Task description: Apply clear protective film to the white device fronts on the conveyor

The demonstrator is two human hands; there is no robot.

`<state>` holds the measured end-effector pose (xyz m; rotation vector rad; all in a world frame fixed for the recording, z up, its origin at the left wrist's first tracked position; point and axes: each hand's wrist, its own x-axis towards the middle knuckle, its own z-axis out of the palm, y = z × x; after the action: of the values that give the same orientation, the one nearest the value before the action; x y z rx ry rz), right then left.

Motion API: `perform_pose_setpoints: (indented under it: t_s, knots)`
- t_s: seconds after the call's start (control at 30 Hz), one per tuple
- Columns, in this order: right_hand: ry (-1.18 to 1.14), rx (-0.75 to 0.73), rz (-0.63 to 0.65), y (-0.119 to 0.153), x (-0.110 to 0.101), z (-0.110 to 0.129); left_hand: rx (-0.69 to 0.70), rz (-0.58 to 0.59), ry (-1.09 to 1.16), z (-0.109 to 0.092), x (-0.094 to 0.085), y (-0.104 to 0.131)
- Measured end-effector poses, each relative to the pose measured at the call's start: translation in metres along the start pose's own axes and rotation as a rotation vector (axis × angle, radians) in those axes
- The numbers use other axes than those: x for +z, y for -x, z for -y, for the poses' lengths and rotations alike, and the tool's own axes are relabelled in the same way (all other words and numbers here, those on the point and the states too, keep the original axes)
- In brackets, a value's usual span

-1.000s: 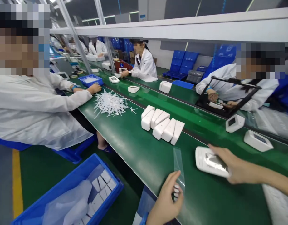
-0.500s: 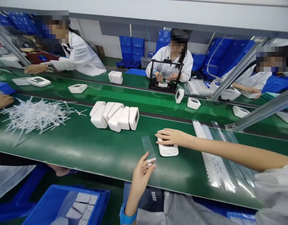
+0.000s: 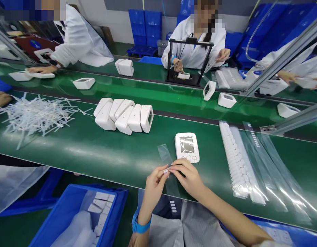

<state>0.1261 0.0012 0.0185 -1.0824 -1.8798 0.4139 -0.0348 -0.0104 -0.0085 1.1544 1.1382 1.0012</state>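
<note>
My left hand [image 3: 153,185], with a blue wristband, pinches a clear plastic strip [image 3: 164,153] that bears small white oval pieces. My right hand [image 3: 188,175] meets it there, fingertips closed on the strip at one of the ovals. The strip's far end lies over the green belt and its near end hangs past the front edge. Just beyond my right hand, a white device [image 3: 187,147] lies face up, its screen covered by shiny film and its lower buttons partly hidden by my fingers.
Several white devices [image 3: 123,116] stand in a row at centre left, beside a pile of white ties [image 3: 40,115]. Stacked clear strips [image 3: 234,163] lie at right. A blue bin [image 3: 68,199] sits below the edge. Co-workers [image 3: 196,25] sit across, behind a metal post [image 3: 279,56].
My right hand has left the white device and come down to the strip at my left hand, uncovering the device's screen. The view has tilted down.
</note>
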Motion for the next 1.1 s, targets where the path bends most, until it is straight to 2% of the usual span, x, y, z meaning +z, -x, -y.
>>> perform_pose_setpoints:
  t_s: [0.17, 0.33, 0.47, 0.57, 0.67, 0.73, 0.83, 0.93, 1.0, 1.1]
  knots:
    - [-0.012, -0.028, 0.016, -0.003, 0.002, -0.001, 0.023, -0.041, -0.163, -0.004, 0.001, 0.001]
    - [-0.028, 0.011, 0.032, 0.000, 0.005, -0.001, 0.045, -0.046, -0.239, -0.006, 0.001, 0.000]
    - [-0.044, 0.068, 0.088, -0.001, 0.009, -0.002, 0.030, -0.060, -0.217, -0.006, 0.001, -0.002]
    - [0.006, 0.044, 0.122, 0.000, 0.009, 0.005, 0.019, -0.077, -0.137, -0.005, 0.002, -0.003]
    - [0.068, 0.016, 0.165, 0.003, 0.000, 0.013, 0.002, -0.121, -0.034, -0.003, 0.002, -0.004]
    - [0.109, 0.087, 0.156, 0.004, -0.012, 0.012, 0.005, -0.143, -0.039, -0.002, 0.002, -0.004]
    - [0.209, 0.262, 0.088, 0.003, -0.036, -0.005, 0.081, -0.136, -0.233, -0.006, 0.006, -0.007]
    - [0.223, 0.416, 0.112, -0.004, -0.053, -0.028, 0.207, -0.110, -0.480, -0.014, 0.016, -0.017]
    - [0.190, 0.477, 0.154, -0.010, -0.056, -0.037, 0.269, -0.110, -0.598, -0.019, 0.026, -0.025]
    - [0.171, 0.500, 0.173, -0.019, -0.052, -0.039, 0.322, -0.114, -0.726, -0.022, 0.039, -0.036]
